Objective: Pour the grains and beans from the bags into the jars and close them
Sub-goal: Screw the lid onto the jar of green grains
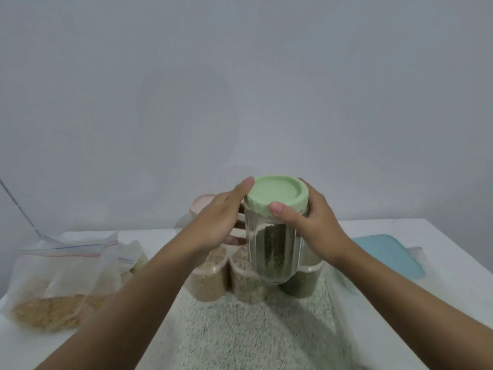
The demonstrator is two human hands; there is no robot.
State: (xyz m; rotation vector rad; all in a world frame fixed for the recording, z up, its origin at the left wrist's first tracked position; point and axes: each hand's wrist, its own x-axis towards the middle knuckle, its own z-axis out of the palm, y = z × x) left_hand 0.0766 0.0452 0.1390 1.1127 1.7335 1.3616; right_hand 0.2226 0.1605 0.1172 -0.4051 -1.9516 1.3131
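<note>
Jar [253, 237] — green beans [272, 252] inside, lid [277, 196] on.

Pale grey wall [240, 76], white table [453, 289], teal tray [386, 252], speckled surface [253, 337]

1. You see a lid [277, 196] in plain pale mint green.
2. The jar [274, 252] under it is clear. Its beans [272, 249] show dark green, with a pale dusty smear on the upper wall.
3. Behind it, a second lid [201, 205] is soft pink.
4. The low jars [208, 279] are clear with beige rims and hold tan grain.
5. Your bags [66, 263] on the left are clear, with thin blue and red lines along the seals. The grains [45, 311] inside are golden orange.
6. The mat [253, 329] is off-white with fine dark flecks.
7. The flat cover [386, 255] on your right is teal blue.
8. The table [440, 236] is white.
</note>
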